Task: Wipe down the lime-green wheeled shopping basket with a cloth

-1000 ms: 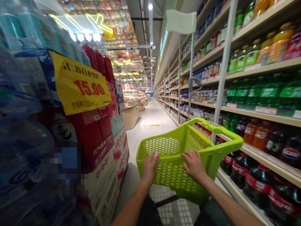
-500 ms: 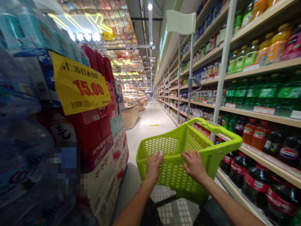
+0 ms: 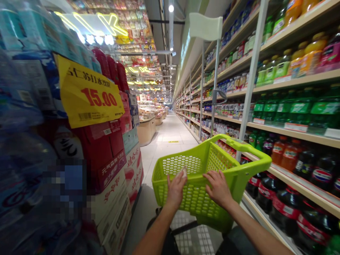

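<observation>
Supermarket aisle | green basket [image 3: 196, 200], bare mesh | left hand [image 3: 175, 189], right hand [image 3: 219, 189] clasp rim

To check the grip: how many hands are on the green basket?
2. The left hand rests on the near rim of the green basket, a small pale thing at its fingertips; the right hand rests on the same rim. No others show.

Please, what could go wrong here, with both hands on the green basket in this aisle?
The basket sits close to the dark bottles on the low right shelf; its handle could knock one off. The stacked boxes on the left narrow the aisle, so the basket might bump them.
</observation>
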Demonstrator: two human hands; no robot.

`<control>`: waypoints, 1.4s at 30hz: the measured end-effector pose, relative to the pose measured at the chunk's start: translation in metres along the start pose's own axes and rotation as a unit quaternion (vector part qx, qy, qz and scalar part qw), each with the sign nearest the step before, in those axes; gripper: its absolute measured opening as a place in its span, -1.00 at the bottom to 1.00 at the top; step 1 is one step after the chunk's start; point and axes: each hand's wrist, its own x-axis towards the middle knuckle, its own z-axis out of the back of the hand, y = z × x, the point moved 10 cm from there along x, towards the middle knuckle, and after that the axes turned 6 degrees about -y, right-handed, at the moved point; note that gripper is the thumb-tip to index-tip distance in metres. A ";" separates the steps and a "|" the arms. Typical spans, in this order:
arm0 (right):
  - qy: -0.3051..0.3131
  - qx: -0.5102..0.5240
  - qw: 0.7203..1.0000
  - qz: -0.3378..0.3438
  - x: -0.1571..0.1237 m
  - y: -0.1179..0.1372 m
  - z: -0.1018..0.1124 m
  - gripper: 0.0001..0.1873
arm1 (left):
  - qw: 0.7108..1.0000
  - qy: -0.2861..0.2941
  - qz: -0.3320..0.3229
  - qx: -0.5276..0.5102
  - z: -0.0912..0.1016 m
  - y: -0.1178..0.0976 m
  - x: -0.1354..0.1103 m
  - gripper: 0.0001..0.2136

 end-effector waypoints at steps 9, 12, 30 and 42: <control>-0.015 -0.001 1.000 -0.011 0.000 0.000 0.001 -0.64 | 0.981 -0.078 0.156 0.084 0.037 0.085 -0.016 -0.61; -0.021 -0.001 1.000 -0.003 0.000 0.001 0.001 -0.63 | 0.995 -0.053 0.068 0.052 0.017 0.038 -0.008 -0.58; -0.001 -0.008 1.000 0.015 -0.002 -0.001 0.001 -0.60 | 1.000 -0.005 0.021 0.021 0.001 0.005 0.001 -0.54; -0.009 -0.026 0.999 0.017 -0.004 -0.002 -0.002 -0.63 | 0.997 -0.011 0.070 0.019 0.012 0.026 -0.006 -0.54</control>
